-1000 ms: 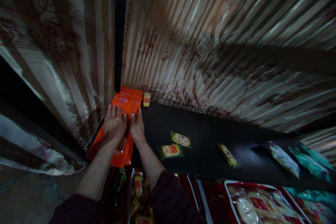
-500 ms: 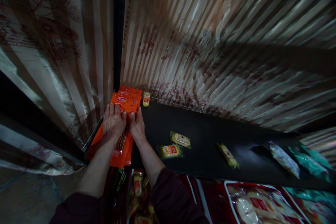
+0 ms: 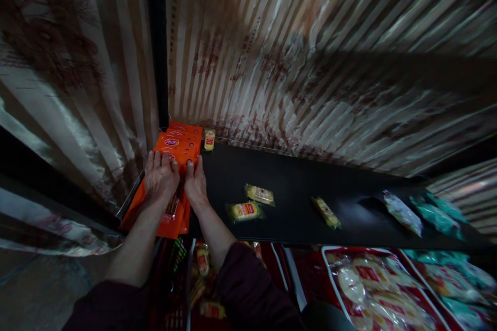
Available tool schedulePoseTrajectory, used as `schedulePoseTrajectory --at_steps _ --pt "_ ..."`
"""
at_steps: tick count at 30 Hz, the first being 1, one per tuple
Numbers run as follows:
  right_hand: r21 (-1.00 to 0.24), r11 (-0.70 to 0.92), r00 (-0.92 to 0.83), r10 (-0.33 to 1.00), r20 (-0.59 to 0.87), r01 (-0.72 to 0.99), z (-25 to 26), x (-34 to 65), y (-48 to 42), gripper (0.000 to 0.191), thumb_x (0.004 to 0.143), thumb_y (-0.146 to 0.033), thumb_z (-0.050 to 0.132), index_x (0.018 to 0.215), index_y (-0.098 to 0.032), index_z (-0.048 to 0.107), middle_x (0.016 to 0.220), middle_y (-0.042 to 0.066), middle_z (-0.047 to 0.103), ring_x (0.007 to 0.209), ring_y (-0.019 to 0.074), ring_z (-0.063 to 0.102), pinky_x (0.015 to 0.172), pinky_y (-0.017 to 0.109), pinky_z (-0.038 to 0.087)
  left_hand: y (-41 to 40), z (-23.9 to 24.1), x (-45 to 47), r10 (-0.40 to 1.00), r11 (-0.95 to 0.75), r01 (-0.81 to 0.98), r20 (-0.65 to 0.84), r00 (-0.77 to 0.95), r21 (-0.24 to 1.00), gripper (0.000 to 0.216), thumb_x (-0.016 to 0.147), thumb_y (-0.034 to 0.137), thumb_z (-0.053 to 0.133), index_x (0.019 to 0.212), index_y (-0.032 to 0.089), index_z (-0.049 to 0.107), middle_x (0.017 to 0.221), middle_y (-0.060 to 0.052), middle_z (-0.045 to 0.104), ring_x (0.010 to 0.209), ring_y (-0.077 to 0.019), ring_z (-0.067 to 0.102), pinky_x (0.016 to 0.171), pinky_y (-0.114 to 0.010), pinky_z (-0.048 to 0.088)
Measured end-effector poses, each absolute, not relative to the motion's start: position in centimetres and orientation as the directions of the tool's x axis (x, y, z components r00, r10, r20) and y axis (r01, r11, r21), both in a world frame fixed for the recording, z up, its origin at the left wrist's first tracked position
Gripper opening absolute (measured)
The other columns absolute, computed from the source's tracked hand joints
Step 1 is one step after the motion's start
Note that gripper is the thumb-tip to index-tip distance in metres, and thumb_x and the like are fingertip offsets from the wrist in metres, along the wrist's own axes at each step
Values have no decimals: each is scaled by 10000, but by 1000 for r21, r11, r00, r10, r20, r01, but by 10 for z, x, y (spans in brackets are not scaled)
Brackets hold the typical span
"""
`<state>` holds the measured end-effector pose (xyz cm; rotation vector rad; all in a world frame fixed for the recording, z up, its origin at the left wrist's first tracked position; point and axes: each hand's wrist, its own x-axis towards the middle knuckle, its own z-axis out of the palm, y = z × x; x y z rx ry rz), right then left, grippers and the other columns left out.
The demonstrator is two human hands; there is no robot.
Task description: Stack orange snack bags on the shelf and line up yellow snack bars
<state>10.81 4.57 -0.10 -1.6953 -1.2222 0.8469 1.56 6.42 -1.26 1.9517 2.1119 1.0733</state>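
A stack of flat orange snack packets (image 3: 182, 137) with a round logo lies at the left end of the black shelf. My left hand (image 3: 160, 178) rests on the packets, palm down, with its fingers stretched forward. At their right edge is my right hand (image 3: 196, 182), its fingers extended along the side and its thumb apart on top. More orange packaging with a see-through window shows below and between my wrists. Just past the stack, a small yellow wrapped snack (image 3: 209, 139) stands near the back edge.
Wrapped snacks (image 3: 245, 211) lie along the black shelf (image 3: 295, 170), with a white packet (image 3: 402, 212) and teal packets (image 3: 438, 217) farther right. Below are red trays of packaged food (image 3: 373, 284). Patterned curtains (image 3: 248, 62) hang behind and left, beside a dark post (image 3: 157, 46).
The view has shifted slightly, so the shelf and its contents sit a little farther left and higher. Both my hands remain on the orange packets.
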Motion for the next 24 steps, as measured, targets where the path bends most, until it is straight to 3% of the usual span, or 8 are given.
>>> schedulePoseTrajectory --at_steps 6,12,20,24 --pt "-832 29 285 932 222 554 -1 142 11 571 914 -330 353 1414 -58 317 1473 162 370 1387 217 312 1148 425 247 52 -1 33 886 -106 863 441 -143 493 456 862 288 388 1174 25 590 1362 -238 485 1373 -323 300 1117 -504 240" --pt "-707 137 264 865 426 694 -8 188 -48 486 873 -185 376 1350 -108 427 1398 129 479 1377 194 328 1129 428 304 1 4 88 833 -469 776 502 232 421 384 867 231 396 1148 90 616 1374 -161 504 1369 -288 325 1089 -475 322" --pt "-612 164 222 834 505 774 -8 219 -103 467 834 -83 353 1264 -136 527 1353 121 519 1370 190 334 1112 444 341 -55 -14 122 824 -560 716 370 429 417 377 859 151 391 1155 72 610 1342 -179 531 1350 -279 364 1066 -459 382" --pt "-596 249 151 828 540 763 -18 227 -151 497 810 -84 357 1262 -190 534 1339 95 528 1326 189 394 1094 438 367 -97 -37 134 725 -687 574 367 583 446 417 882 145 357 1250 110 550 1372 -131 515 1337 -202 394 1092 -365 386"
